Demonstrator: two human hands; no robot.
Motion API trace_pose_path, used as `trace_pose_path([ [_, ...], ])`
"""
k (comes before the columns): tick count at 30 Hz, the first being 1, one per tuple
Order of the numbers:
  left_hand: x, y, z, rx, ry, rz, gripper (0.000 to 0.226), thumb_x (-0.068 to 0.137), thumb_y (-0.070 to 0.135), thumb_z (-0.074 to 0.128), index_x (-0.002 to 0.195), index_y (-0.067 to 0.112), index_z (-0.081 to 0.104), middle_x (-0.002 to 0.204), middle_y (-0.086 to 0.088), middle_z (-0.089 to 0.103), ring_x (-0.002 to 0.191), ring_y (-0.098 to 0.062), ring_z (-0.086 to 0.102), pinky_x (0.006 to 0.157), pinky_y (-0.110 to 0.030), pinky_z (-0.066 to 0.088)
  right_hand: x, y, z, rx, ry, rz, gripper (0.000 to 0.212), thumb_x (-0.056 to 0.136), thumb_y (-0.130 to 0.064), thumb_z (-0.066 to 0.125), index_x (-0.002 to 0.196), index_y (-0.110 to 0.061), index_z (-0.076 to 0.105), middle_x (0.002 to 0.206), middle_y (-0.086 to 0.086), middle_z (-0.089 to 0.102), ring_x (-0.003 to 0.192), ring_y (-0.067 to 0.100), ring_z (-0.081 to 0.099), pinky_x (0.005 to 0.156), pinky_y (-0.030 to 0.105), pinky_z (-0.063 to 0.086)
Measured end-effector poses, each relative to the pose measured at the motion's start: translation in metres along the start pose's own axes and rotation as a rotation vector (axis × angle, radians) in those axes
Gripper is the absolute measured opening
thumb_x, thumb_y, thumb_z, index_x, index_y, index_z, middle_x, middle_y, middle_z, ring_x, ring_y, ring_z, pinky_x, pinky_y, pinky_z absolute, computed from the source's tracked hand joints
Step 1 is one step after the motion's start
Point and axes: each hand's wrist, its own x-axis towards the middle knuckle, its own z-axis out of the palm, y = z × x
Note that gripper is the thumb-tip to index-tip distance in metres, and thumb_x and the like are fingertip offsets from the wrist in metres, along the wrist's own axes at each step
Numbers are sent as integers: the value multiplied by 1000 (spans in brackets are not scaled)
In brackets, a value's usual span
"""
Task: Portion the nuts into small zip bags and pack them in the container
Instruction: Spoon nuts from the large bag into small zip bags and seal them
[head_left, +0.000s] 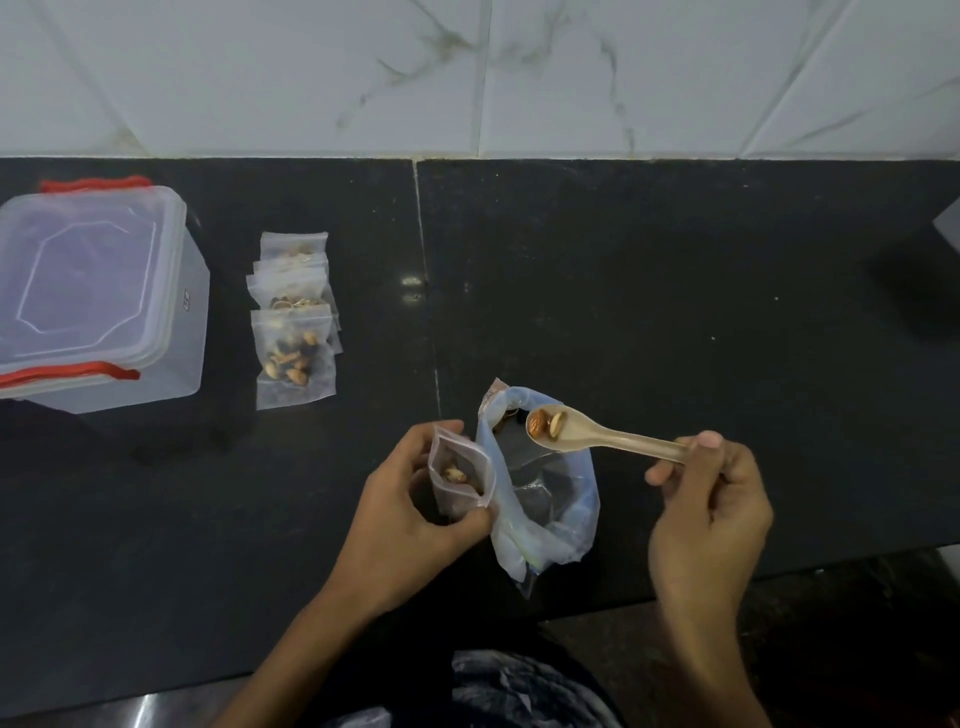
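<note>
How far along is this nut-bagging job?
Done: a few filled small bags lie stacked on the counter.

In hand: the left hand holds a small zip bag open, with a few nuts inside; the right hand holds a spoon carrying nuts over the large supply bag.

Left: filling and sealing this bag, perhaps more, then packing everything into the container, whose lid is on.

Counted on the counter (623, 260): one lidded container (98, 296), one spoon (608, 434) carrying two nuts (546, 422), one large open bag (545, 499), one small bag in hand (460, 475), roughly four filled small bags (293, 322) stacked.
</note>
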Motion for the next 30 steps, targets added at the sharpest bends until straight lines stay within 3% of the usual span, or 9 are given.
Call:
trace_pose_path([
  [5,0,10,4,-32,42,68,55,69,14,82,117,24,55,105,13,67,97,-6,65,78,-14,51,-21,-37,2,42,-29,-387,18,100,-33,35,85,-33,45,66,-4,55,54,4,53,51,9,40],
  [8,0,14,5,-45,54,84,55,69,17,81,117,21,55,108,11,67,100,-6,64,79,-15,51,-32,-40,6,-26,-106,-617,21,101,-35,34,91,-24,50,62,-17,49,53,5,53,46,12,40],
  [11,0,13,5,-46,80,90,54,69,13,81,115,20,56,103,11,68,96,-3,65,77,-10,48,-37,-34,9,-62,-158,-726,25,101,-35,36,93,-18,51,69,-10,55,51,3,49,44,15,39],
  [14,0,9,5,-36,94,89,58,69,14,81,120,19,54,104,8,68,98,-3,64,80,-11,48,-39,-29,11,-41,-158,-800,25,101,-33,37,93,-15,52,68,-7,57,48,5,51,43,17,41],
  [23,2,-1,6,5,88,90,67,68,13,83,127,14,52,114,10,64,106,0,60,84,-10,46,-39,-15,18,19,-165,-842,24,101,-29,40,93,-11,54,72,-9,58,58,2,52,55,7,41],
  [26,2,-1,5,16,84,83,69,67,21,81,128,14,52,117,12,62,108,0,59,85,-12,47,-37,-13,18,17,-148,-834,24,101,-29,40,93,-11,53,70,-6,58,55,5,51,49,15,41],
  [30,2,-3,3,29,101,66,68,68,15,83,129,16,52,116,15,62,107,3,58,85,-10,46,-37,-13,19,6,-120,-810,24,101,-30,39,94,-11,53,72,-11,57,54,8,52,46,22,42],
])
